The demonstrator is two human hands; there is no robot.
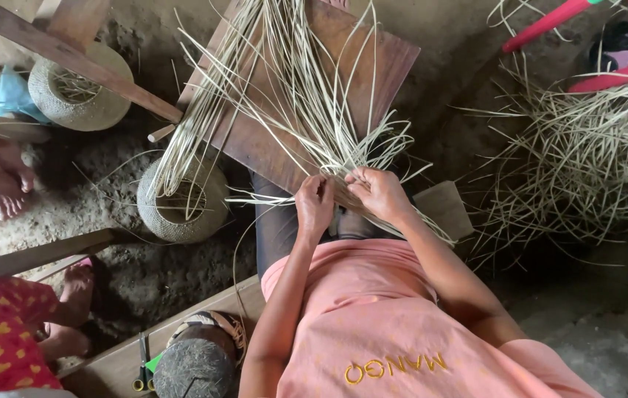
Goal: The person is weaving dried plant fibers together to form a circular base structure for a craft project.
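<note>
**Two hands on a fan of pale strips**

Seen from above: left hand [315, 204] and right hand [377, 191] side by side, both closed on the near ends of the pale strips [284, 96], fingers curled and pinching where the strands cross. Strips too many to count, fanning away from the hands across one brown wooden board [373, 66] propped on the lap, with loose ends spilling over its left edge.

On the earth floor [107, 184], two woven round baskets: one [181, 203] just left of the board with strips drooping into its mouth, another [78, 92] farther up left, partly under a wooden slat [71, 59]. A third round form [196, 361] near the bottom edge, its make hard to tell. Beside it, one pair of scissors [141, 365] lying on a plank.

At right, one large tangled heap of the same strips [579, 162], well apart from the hands. At left, another person's bare foot [1, 173] and a red patterned garment [1, 339].
</note>
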